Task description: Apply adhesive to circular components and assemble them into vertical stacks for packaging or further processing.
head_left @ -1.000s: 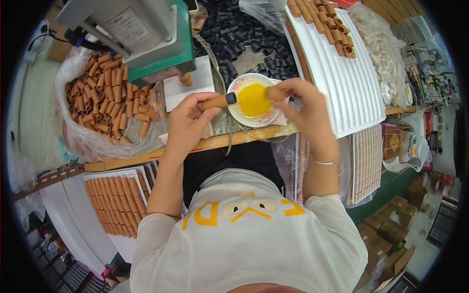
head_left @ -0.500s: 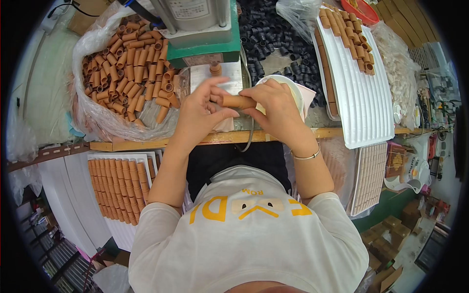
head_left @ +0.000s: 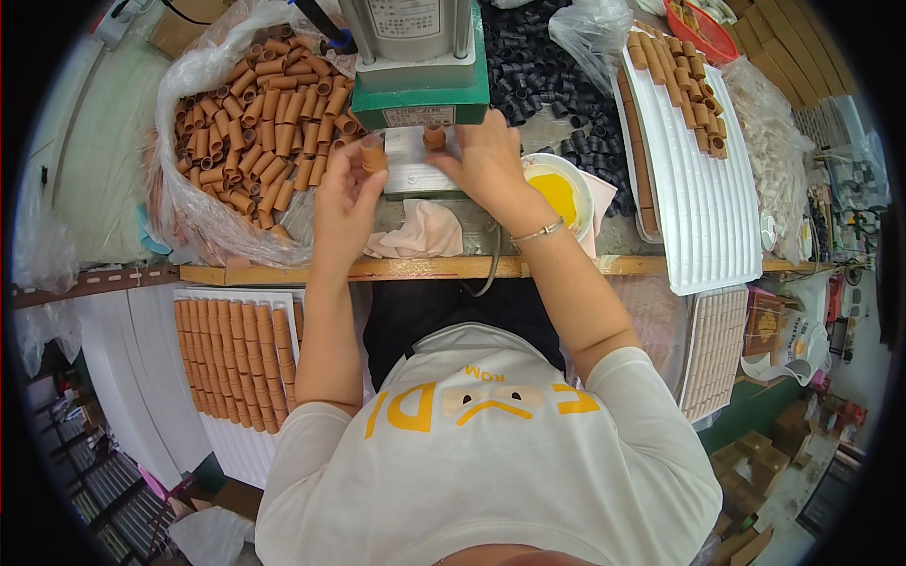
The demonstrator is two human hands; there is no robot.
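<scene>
My left hand (head_left: pixel 345 193) is closed around a short brown tube (head_left: pixel 374 157), held upright just left of the press's metal plate (head_left: pixel 415 177). Beneath the green head of the press (head_left: pixel 425 90), another brown piece (head_left: pixel 434 140) stands on the plate. My right hand (head_left: pixel 493 168) reaches to the right side of this piece, its thumb stretched toward it and apart from the fingers. Motion smears those fingers, and I see nothing held in them. A crumpled pale pink cloth (head_left: pixel 420 231) lies in front of the plate.
Left of the press, a plastic-lined heap of brown tubes (head_left: pixel 250 132) fills the bench. To the right are a white bowl with yellow contents (head_left: pixel 557 193), many black rings (head_left: pixel 538 71) and a white ridged tray (head_left: pixel 713 212) with tubes. Another tube-filled tray (head_left: pixel 231 363) sits lower left.
My hands have moved apart from the tube they held together before the press. My left hand now holds a tube at the left; my right has moved up beside the press, uncovering the bowl.
</scene>
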